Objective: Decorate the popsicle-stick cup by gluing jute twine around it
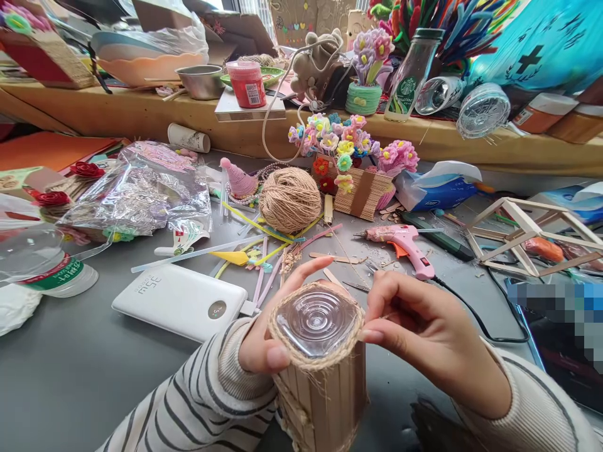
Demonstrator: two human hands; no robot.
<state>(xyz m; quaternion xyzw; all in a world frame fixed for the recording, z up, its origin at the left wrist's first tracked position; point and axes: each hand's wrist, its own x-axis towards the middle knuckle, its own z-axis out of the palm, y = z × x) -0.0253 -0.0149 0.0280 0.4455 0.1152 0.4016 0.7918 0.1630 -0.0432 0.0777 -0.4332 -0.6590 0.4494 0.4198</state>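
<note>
A squarish clear plastic container (316, 321), its sides covered with upright wooden craft sticks (325, 405), has jute twine (325, 364) wound round its top edge. Its ringed clear end faces up. My left hand (264, 348) wraps the container from the left, thumb on the near side and index finger stretched out beyond it. At the right corner of the twine edge, my right hand (419, 333) pinches a thin loose strand of twine between thumb and index finger. Behind stands a ball of jute twine (290, 199). Beyond my right hand lies a pink hot glue gun (398, 245).
A white power bank (179, 301) lies left of my hands. A plastic bottle (47, 263) and a clear bag (146, 188) sit farther left. At right are a wooden stick frame (537, 235) and a phone (560, 333). Yarn flowers (339, 141) stand behind.
</note>
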